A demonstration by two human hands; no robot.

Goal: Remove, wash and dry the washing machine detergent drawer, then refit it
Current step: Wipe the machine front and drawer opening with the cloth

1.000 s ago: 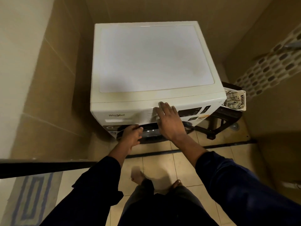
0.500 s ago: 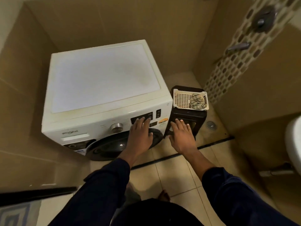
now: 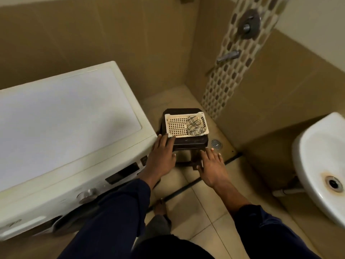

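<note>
Tiled bathroom, one washing machine (image 3: 65, 128), one stool (image 3: 188, 142), one basket (image 3: 183, 114), left hand (image 3: 162, 157), right hand (image 3: 211, 167), both outspread.

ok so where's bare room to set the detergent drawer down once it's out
The washing machine top is bare all over. The washbasin bowl is free too. In the basket only the left half is free; a patterned cloth fills the right. Crowded: the stool front, with left hand and right hand there.

I can read no text here; the faint brand mark on the washing machine (image 3: 65, 128) front is too blurred.
</note>
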